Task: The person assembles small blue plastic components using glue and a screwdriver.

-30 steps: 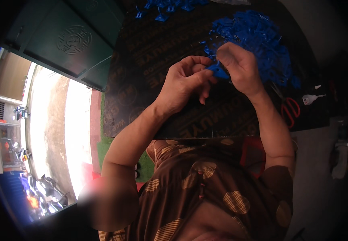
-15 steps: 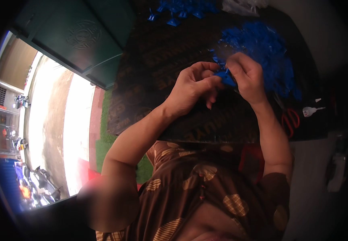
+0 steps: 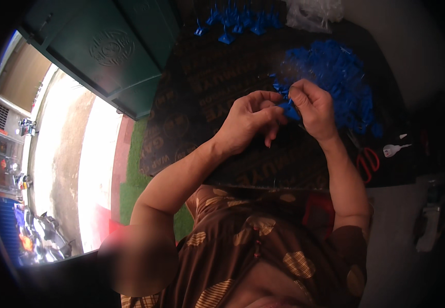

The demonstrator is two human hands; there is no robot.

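Observation:
Both hands meet over the dark board table (image 3: 197, 149), close to a heap of loose blue plastic pieces (image 3: 330, 66). Between thumb and fingers, my left hand (image 3: 251, 118) grips a small blue plastic piece (image 3: 290, 111). My right hand (image 3: 313, 109) pinches at the upper side of that same piece, its fingertips pressed together. The piece is partly covered by my fingers, so its full shape does not show. Several similar blue pieces (image 3: 226, 36) with upright prongs stand apart at the table's far side.
Red-handled scissors (image 3: 369, 163) lie to the right of my right forearm. Beside them are a small white nozzle bottle (image 3: 393, 150) and a white cap (image 3: 403, 136). A clear plastic bag (image 3: 315, 14) rests at the far edge. A green metal door (image 3: 109, 51) stands at the left.
The whole view has shifted slightly, so the table and hands appear a little lower. Both hands keep their hold on the small blue piece, with little change in the fingers.

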